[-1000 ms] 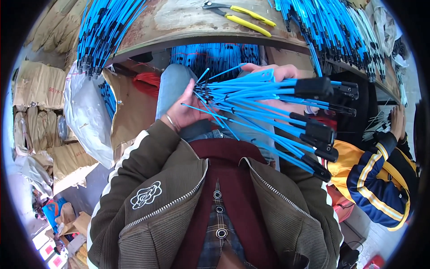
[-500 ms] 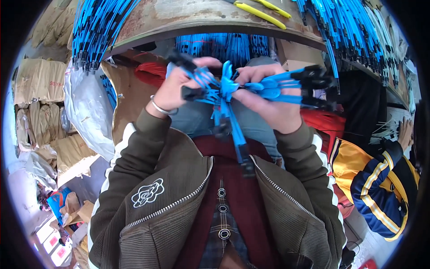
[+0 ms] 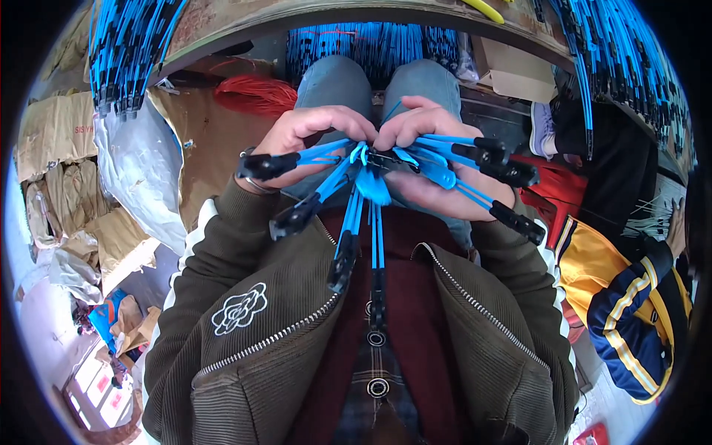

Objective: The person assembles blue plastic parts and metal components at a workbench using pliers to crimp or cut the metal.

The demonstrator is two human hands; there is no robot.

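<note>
Above my lap I hold a cluster of thin blue strips with black end pieces (image 3: 374, 189), which fan out from its middle. My left hand (image 3: 308, 130) is closed, thumb and fingers pinching the cluster close to its centre. Opposite it, my right hand (image 3: 424, 126) is closed on the same cluster, with fingers on top and thumb below. Between the fingertips shows a small dark part, too small to name. Several black ends hang toward my chest; others point out to the sides, over both hands.
A wooden bench (image 3: 319, 26) curves across the far side, with a yellow handle (image 3: 486, 10) on it. Bundles of blue strips hang at the far left (image 3: 133, 55) and far right (image 3: 623, 67). Red strands (image 3: 256, 95) lie beyond my left hand. A person in a yellow and navy jacket (image 3: 619, 311) is at right.
The cluster has turned and spread, its black ends now fanning toward me. Both hands have shifted closer together at its centre. The view has moved, showing less of the bench.
</note>
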